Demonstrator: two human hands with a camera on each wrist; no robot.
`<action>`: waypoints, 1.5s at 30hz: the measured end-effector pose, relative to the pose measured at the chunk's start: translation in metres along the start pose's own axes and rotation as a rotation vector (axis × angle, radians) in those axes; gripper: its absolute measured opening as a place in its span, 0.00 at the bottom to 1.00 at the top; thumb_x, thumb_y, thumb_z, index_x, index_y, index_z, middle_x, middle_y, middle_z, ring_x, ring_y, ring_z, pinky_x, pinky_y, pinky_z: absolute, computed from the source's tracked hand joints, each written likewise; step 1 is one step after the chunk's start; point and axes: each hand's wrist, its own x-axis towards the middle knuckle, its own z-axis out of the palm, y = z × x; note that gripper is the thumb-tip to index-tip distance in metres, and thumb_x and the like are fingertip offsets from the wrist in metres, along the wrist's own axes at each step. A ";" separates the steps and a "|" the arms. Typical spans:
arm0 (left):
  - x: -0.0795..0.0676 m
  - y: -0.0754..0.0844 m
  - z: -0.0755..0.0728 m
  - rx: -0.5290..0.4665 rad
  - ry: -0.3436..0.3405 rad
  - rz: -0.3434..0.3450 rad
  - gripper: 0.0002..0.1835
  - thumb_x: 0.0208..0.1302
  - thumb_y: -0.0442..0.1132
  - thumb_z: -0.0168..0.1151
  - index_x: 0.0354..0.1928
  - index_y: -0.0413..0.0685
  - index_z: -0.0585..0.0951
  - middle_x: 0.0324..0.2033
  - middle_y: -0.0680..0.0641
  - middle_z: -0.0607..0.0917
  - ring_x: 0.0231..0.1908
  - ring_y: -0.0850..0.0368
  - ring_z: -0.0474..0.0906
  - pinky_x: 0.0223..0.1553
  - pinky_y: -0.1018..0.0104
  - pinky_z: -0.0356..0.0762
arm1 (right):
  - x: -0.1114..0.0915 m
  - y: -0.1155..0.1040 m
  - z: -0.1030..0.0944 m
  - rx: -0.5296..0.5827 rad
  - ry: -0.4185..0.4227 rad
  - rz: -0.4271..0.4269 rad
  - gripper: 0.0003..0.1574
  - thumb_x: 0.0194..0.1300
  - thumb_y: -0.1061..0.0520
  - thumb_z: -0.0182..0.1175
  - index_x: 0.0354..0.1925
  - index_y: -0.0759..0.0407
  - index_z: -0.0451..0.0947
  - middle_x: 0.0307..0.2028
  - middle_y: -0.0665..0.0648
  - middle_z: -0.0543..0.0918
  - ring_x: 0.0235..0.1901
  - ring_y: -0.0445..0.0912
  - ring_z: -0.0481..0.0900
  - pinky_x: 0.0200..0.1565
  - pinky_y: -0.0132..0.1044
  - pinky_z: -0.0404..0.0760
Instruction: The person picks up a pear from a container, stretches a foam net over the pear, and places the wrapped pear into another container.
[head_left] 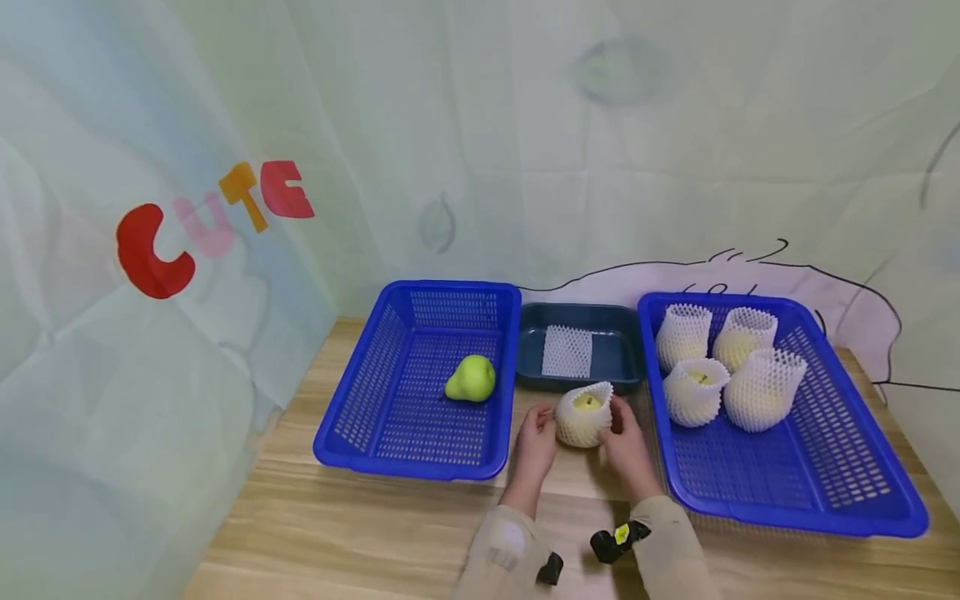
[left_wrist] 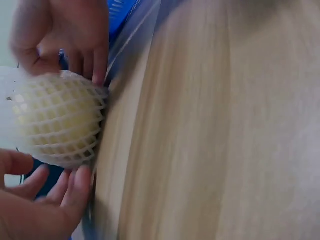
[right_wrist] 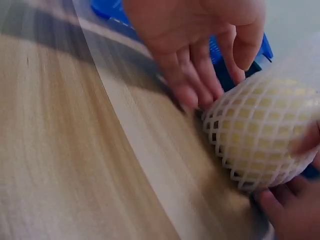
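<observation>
A pear [head_left: 583, 423] in a white foam net stands on the table between the two hands, stem up, the net's upper edge flaring above it. My right hand [head_left: 626, 442] holds its right side, thumb [right_wrist: 306, 142] in front and fingers behind. At the left side my left hand [head_left: 536, 442] has its fingers loosely extended, the fingertips [right_wrist: 187, 96] at the net's lower edge. In the left wrist view the netted pear [left_wrist: 60, 120] lies between both hands. A bare green pear [head_left: 472, 379] lies in the left blue basket [head_left: 420, 463].
The right blue basket [head_left: 795, 518] holds several netted pears [head_left: 761, 392] toward its back. Between the baskets stands a dark tray [head_left: 618, 350] with a flat foam net [head_left: 567, 352] inside. A printed cloth [head_left: 480, 150] hangs behind the wooden table [head_left: 330, 533].
</observation>
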 end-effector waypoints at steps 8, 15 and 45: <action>-0.006 0.003 -0.002 -0.341 -0.158 -0.164 0.22 0.59 0.28 0.43 0.57 0.29 0.69 0.50 0.35 0.75 0.31 0.59 0.73 0.32 0.62 0.77 | -0.007 -0.006 0.011 -0.010 -0.078 -0.078 0.56 0.41 0.66 0.68 0.63 0.73 0.47 0.56 0.72 0.61 0.55 0.61 0.62 0.59 0.52 0.58; -0.012 0.036 -0.005 -0.683 -0.200 -0.096 0.18 0.68 0.39 0.48 0.56 0.37 0.66 0.41 0.45 0.75 0.36 0.62 0.74 0.43 0.53 0.74 | -0.011 -0.065 -0.006 0.117 -0.046 -0.075 0.60 0.46 0.62 0.71 0.67 0.65 0.43 0.59 0.68 0.62 0.56 0.56 0.62 0.59 0.47 0.60; -0.038 0.091 -0.007 -1.178 -0.407 -0.229 0.05 0.70 0.40 0.49 0.39 0.51 0.74 0.33 0.51 0.84 0.40 0.59 0.79 0.52 0.58 0.72 | -0.039 -0.136 -0.058 -0.026 -0.121 -0.290 0.54 0.47 0.60 0.72 0.64 0.63 0.50 0.54 0.64 0.66 0.53 0.52 0.65 0.56 0.47 0.61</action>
